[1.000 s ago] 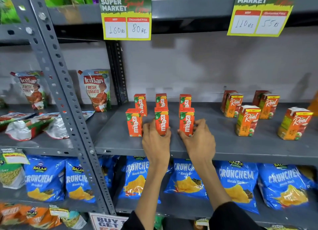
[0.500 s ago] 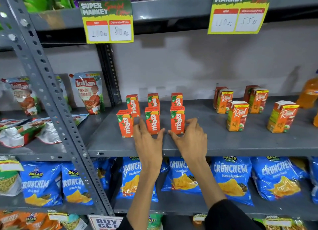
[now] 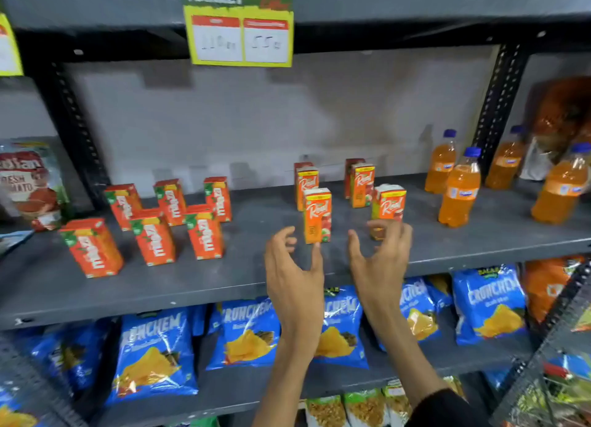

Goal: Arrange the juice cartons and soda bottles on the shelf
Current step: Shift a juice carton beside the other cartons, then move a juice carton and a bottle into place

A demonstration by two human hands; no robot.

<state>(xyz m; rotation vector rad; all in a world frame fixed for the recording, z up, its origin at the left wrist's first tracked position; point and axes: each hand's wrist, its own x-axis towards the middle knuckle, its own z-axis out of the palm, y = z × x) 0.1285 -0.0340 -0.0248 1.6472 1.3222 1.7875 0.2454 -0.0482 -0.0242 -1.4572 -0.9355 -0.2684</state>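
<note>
Several red Maaza cartons (image 3: 204, 233) stand in two rows on the left of the grey shelf (image 3: 224, 282). Several orange Real cartons (image 3: 316, 215) stand near the middle, one front carton (image 3: 388, 204) to the right. Orange soda bottles (image 3: 459, 188) with blue caps stand at the right. My left hand (image 3: 295, 273) hovers open just in front of the front-left Real carton, holding nothing. My right hand (image 3: 380, 260) is open with curled fingers in front of the front-right Real carton, covering its base.
A yellow price tag (image 3: 241, 39) hangs from the upper shelf. Blue Crunchem chip bags (image 3: 249, 334) fill the shelf below. Ketchup pouches (image 3: 30, 186) stand at the far left. Dark perforated uprights (image 3: 502, 97) frame the bay.
Both hands left the Maaza cartons and moved right to the Real cartons. The view swung right, bringing the soda bottles into sight.
</note>
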